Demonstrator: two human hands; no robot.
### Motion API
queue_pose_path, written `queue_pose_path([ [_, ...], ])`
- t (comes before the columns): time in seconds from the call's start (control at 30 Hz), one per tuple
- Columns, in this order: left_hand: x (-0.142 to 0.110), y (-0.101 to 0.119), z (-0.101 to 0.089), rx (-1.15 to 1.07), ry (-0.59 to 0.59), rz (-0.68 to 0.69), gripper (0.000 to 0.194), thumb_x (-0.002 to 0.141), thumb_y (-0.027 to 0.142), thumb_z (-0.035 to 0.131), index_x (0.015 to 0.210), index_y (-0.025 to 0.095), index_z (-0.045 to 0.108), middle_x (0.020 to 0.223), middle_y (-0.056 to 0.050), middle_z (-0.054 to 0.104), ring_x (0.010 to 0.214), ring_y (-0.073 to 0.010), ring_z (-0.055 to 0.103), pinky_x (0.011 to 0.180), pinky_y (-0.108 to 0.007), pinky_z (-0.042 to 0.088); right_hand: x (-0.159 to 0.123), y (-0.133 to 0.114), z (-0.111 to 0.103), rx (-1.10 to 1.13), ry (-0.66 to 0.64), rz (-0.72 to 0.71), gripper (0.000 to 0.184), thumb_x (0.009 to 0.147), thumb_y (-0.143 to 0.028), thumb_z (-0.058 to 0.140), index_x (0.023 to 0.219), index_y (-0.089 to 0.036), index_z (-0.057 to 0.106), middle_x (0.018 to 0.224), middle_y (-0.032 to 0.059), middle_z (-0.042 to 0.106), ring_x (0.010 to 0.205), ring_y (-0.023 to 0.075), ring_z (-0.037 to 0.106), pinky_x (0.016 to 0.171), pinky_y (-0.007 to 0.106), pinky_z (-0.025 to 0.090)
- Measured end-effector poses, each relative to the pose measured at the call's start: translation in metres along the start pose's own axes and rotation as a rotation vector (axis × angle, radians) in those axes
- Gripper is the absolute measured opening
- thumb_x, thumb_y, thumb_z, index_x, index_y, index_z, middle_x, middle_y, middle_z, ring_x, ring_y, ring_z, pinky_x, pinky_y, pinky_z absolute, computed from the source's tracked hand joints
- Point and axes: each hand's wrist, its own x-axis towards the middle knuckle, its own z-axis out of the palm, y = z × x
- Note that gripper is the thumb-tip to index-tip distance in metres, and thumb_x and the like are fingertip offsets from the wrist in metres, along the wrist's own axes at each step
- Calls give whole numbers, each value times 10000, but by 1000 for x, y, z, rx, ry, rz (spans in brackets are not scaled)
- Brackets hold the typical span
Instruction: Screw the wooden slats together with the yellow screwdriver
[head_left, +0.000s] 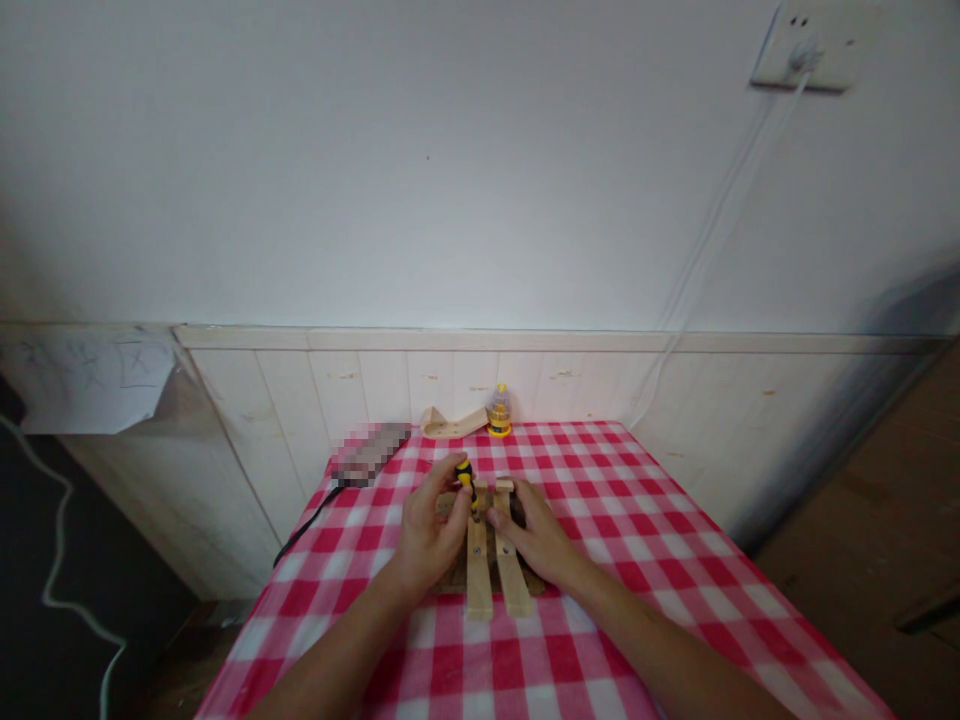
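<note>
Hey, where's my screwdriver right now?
In the head view, the yellow and black screwdriver is in your left hand, upright above the left light wooden strip.

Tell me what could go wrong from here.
The yellow-and-black screwdriver, held in the left hand, might slip and jab the right hand, whose thumb is close by. The two wooden strips jut past the near edge of the brown board, so a bump there could shift them.
</note>
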Motion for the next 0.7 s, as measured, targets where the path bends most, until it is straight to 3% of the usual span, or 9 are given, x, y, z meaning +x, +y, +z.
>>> queue_pose_path([
  [0.23,2,-8,2,48,52,115,398,970,293,708,1361,232,671,1202,-93,788,931,-202,761,793,-331,673,-1,4,0,-1,-22,19,356,1013,-481,630,1249,-214,641,1277,145,695,1225,346,631,1069,531,498],
  [0.7,1,-5,2,17,43,86,363,992,293,693,1350,235,686,1139,-76,787,929,-188,755,796,-309,664,-2,1,-2,-8,-4,4,315,1034,-498,600,1201,-235,649,1217,116,701,1169,320,625,1040,486,491],
])
